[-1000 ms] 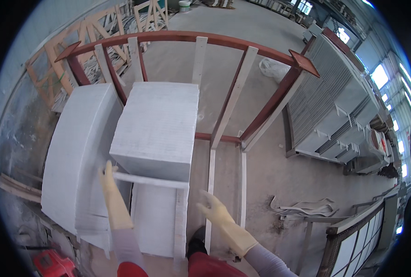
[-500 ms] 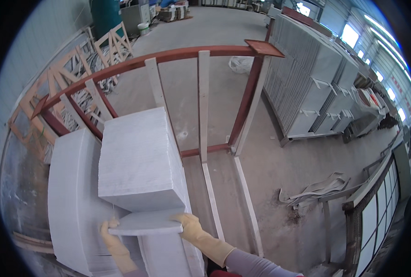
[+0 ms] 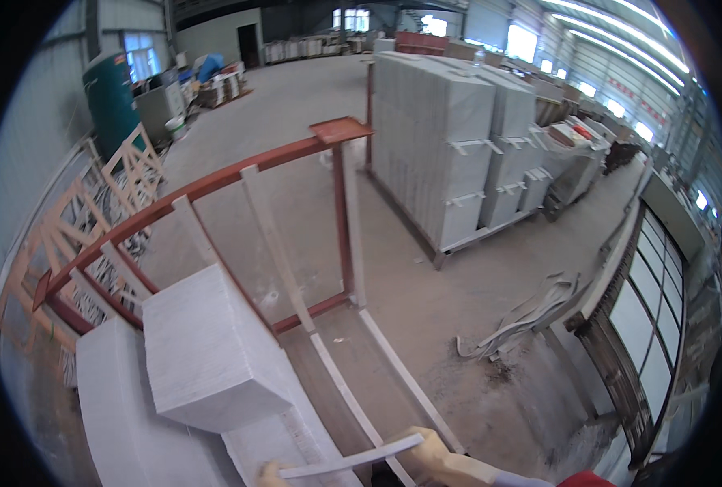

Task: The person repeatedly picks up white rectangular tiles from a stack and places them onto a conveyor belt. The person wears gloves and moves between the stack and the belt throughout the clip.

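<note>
1. 2 gloved hands show at the bottom edge of the head view, both on 1 thin white slab [image 3: 353,458] held edge-on between them.
2. The right hand [image 3: 442,463], in a pale yellow glove, is closed around the slab's right end, with the fingers wrapped over its top edge; a grey sleeve and a bit of red clothing follow behind the wrist.
3. The left hand [image 3: 270,473] is mostly cut off by the frame edge; only yellow glove tips show, touching the slab's left end, so how far it is closed cannot be told.
4. The slab looks like a long narrow strip because only its edge faces the camera: flat, pale grey-white, slightly bowed by the lens, rising a little toward the right hand.
5. Just above the left hand stands a stack of white slabs [image 3: 211,357], a blocky mass with a rough, matt top face, leaning on a red steel rack [image 3: 239,174].
6. To the left of that stack, a second, lower white stack [image 3: 122,414] lies against the same rack.
7. Above the right hand, 2 pale wooden battens [image 3: 401,369] run along the rack's floor toward its upright post.
8. Far beyond both hands, a tall block of grey-white slabs [image 3: 446,138] stands on the concrete floor [image 3: 312,97].
9. To the right of the right hand, loose grey strips [image 3: 531,312] lie in a heap beside a wall of framed panes [image 3: 649,300].
</note>
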Available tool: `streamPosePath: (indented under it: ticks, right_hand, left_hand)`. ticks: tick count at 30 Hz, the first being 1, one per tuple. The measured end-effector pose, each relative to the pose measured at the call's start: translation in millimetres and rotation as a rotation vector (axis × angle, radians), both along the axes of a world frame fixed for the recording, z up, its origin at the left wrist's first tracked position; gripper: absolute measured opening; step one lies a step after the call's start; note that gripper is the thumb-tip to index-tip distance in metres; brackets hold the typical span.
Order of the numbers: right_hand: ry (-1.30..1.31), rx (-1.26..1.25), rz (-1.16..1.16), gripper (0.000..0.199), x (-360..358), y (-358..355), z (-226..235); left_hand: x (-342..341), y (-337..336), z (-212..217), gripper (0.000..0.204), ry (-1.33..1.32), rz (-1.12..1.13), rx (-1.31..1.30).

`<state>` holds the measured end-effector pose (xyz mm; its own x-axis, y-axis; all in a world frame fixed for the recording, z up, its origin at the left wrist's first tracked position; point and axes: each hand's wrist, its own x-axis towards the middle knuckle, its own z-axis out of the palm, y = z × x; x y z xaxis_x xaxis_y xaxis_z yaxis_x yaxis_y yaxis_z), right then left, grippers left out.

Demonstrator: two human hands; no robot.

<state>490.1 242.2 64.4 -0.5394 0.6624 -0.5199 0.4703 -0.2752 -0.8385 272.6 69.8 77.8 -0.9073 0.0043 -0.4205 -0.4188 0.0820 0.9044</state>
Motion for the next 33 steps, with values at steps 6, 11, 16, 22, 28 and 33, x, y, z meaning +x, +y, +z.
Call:
streamPosePath:
  ticks: [6, 11, 16, 22, 28, 33]
  right_hand:
    - [0.047, 0.034, -0.544, 0.017, 157, -22, 10]
    - [0.133, 0.237, -0.745, 0.009, 258, -62, 41]
    - [0.243, 0.165, -0.959, 0.015, 354, -103, 48]
    - [0.273, 0.155, -1.147, 0.013, 451, -141, 66]
    - [0.298, 0.188, -1.287, 0.011, 521, -180, 69]
    - [0.283, 0.19, -1.411, 0.01, 556, -201, 87]
  left_hand:
    - [106, 43, -21, 0.01, -0.334, -0.294, 0.244]
    - [193, 77, 2, 0.004, -0.191, -0.592, 0.276]
    - [293, 97, 59, 0.004, -0.236, -0.741, 0.317]
    - [395, 89, 91, 0.006, -0.167, -0.951, 0.309]
    - [466, 92, 81, 0.008, -0.136, -1.152, 0.315]
    - [527, 96, 129, 0.014, -0.126, -1.258, 0.233]
